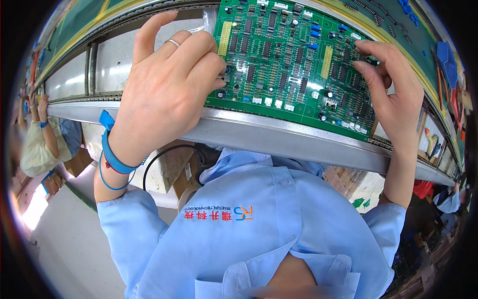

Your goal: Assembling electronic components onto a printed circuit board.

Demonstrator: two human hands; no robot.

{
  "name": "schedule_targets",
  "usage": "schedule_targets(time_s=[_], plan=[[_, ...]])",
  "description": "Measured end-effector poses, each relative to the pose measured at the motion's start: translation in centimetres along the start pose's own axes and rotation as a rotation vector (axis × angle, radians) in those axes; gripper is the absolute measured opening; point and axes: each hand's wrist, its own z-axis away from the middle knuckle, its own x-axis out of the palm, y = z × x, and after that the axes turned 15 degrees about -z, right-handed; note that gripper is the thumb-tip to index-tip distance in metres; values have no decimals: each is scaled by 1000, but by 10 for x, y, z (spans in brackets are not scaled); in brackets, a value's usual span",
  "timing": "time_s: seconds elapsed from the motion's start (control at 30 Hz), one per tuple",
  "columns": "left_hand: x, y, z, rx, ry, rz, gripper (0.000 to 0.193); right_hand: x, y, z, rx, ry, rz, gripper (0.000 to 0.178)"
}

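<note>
- Up close, the left hand (167, 89) is curling its fingers (201, 52) together over the left edge of a green circuit board (294, 65), with the fingertips pressing on the board near a yellow connector strip (224, 38); whether they are pinching a small part cannot be told.
- Its index finger is sticking up and apart from the others, and a thin ring (172, 43) is sitting on one of the bent fingers.
- The right hand (393, 94) is bending its fingers (371, 50) close together at the board's right edge, the tips pinching a small dark component (372, 62) on the board.
- The board is lying flat between the two hands, resting on a long metal conveyor rail (279, 137) that is running across the view, its surface crowded with black chips, blue parts and white connectors.
- Both forearms are reaching up from the lower edge, palms facing away, wrists well apart.
- A blue wrist strap (112, 154) with a thin cord is circling the left wrist.
- Light blue work-shirt sleeves (134, 224) are covering the arms below the wrists.
- Far to the left, another person's arm (42, 129) is working at the same line.
</note>
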Motion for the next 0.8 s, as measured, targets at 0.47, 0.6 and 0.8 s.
schedule_targets(time_s=[0.47,0.6,0.8], plan=[[-9,12,-9,-32,10,-9,20,-43,43,2,-44,176,178,20],[-16,4,-8,-96,-20,73,24,-74,79,-3,136,226,214,18],[-4,-12,-6,-235,-19,44,2,-66,97,-21,229,159,308,18]])
